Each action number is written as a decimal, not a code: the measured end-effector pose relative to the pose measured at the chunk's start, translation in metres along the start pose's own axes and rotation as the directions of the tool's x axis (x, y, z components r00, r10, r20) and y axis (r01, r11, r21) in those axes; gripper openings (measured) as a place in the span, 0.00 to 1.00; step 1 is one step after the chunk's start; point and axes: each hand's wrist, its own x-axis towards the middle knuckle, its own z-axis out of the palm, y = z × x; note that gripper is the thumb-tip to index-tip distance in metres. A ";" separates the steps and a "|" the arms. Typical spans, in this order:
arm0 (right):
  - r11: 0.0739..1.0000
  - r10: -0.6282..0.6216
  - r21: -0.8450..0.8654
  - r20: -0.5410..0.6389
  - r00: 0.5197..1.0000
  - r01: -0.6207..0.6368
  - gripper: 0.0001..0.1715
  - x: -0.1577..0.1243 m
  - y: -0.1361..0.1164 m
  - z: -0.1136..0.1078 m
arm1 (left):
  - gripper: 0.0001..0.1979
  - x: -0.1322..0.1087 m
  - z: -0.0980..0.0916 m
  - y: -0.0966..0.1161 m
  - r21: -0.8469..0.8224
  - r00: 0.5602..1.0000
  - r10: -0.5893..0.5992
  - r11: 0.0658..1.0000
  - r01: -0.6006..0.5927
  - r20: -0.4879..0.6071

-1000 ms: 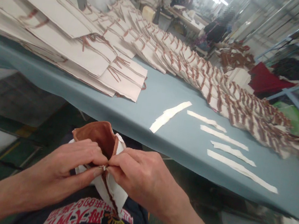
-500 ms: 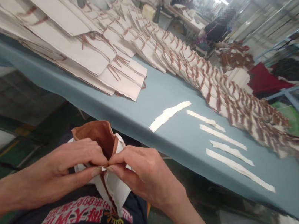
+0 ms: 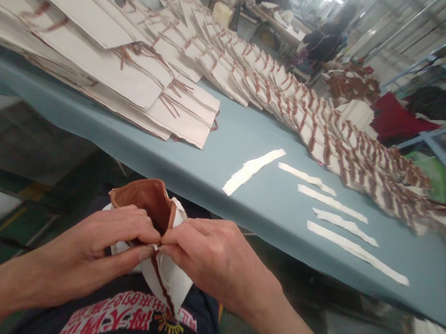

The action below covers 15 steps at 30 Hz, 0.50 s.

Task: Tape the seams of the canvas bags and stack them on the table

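Note:
A white fabric piece with a brown lining [image 3: 143,198] is held upright over my lap, its mouth gaping toward the table. My left hand [image 3: 110,250] pinches its near edge between thumb and fingers. Right beside it, my right hand [image 3: 213,255] pinches the same edge, the fingertips of both hands nearly touching at a brown seam. What exactly lies between the fingertips is hidden. Below the hands hangs the white side of the piece, with a dark brown seam running down it. A dark apron [image 3: 120,319] with red and white lettering lies beneath.
On the blue table [image 3: 214,171] several white strips [image 3: 338,204] lie spread out. Stacked flat white pieces with brown ties [image 3: 108,66] cover its left end. Long overlapping rows of white-and-brown pieces [image 3: 291,104] run along its far side. A person [image 3: 323,42] is in the background.
Hardly anything differs. Both hands keep their pinch on the fabric piece, and my right hand's fingers have closed in slightly at the edge. The view has shifted a little.

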 end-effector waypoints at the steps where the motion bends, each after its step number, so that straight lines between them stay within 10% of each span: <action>1: 1.000 0.000 0.004 -0.006 1.000 0.000 0.13 0.000 0.000 0.002 | 0.13 0.000 0.001 -0.001 0.005 1.000 -0.007 1.000 0.007 0.006; 15: 0.966 -0.095 -0.253 -0.165 0.982 0.051 0.22 0.006 -0.014 0.007 | 0.16 0.003 0.005 0.002 0.099 0.999 -0.005 0.995 0.009 -0.038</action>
